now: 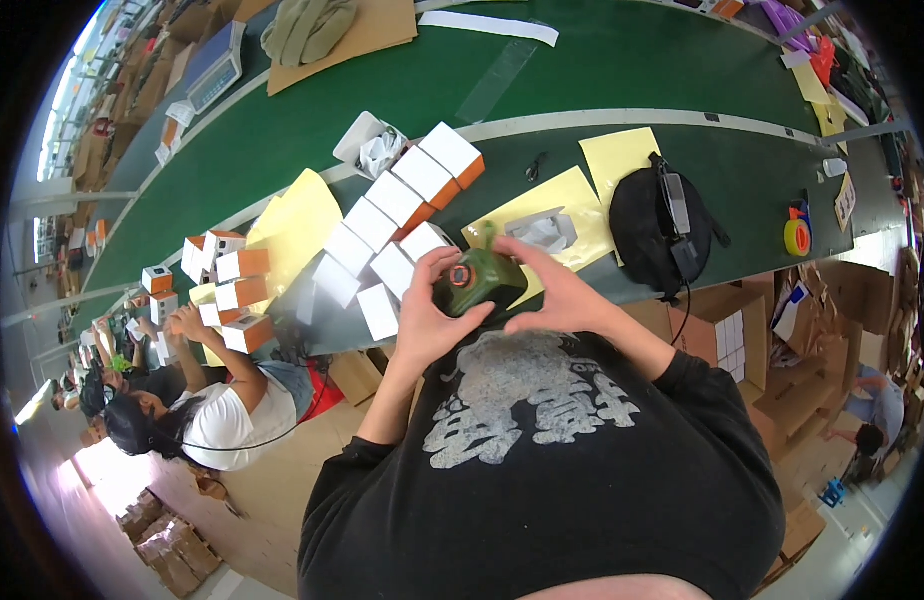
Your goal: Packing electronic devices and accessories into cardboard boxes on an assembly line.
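Observation:
Close in front of my chest is a small boxy dark-green device with a red-ringed round part on one face. My left hand grips its left side, thumb along the lower edge. Around the right side curve the fingers and thumb of my right hand, which also holds it. Just beyond, an open white box with crumpled white wrapping lies on a yellow sheet. Several white-and-orange boxes stand in rows left of my hands. Behind them sits another open box with white wrapping inside.
A black bag with a cabled device on it lies to the right, near yellow tape. Small scissors rest farther back. A co-worker handles boxes at the left. Cardboard cartons stand below the table edge at right.

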